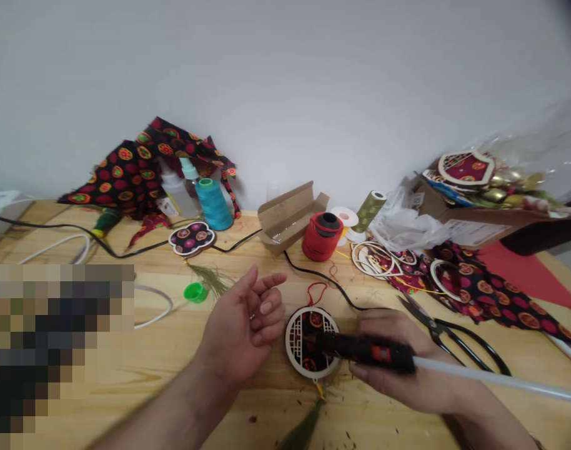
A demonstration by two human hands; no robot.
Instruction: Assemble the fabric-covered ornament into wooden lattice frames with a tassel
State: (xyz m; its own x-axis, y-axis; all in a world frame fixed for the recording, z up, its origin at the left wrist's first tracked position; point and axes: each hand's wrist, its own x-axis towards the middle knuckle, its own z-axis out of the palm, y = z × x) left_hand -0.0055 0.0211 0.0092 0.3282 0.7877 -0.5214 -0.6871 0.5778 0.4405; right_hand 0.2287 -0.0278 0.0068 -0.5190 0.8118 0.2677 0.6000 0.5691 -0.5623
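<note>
A round ornament (312, 343) lies flat on the wooden table (140, 400), with a pale lattice frame around black patterned fabric. A red cord loop (317, 294) lies above it, and a dark green tassel (304, 428) trails below it. My right hand (393, 369) grips a black hot glue gun (365, 352), whose nozzle is over the ornament's centre. A long translucent glue stick (496, 379) extends from its rear. My left hand (248, 328) rests just left of the ornament, fingers loosely curled and holding nothing.
Black-handled scissors (454, 334) lie right of my right hand on patterned fabric (486, 300). Further back stand a red spool (322, 236), a teal thread cone (213, 204) and a cardboard box (290, 215). A black cable (323, 278) crosses the table. A pixelated patch hides the lower left.
</note>
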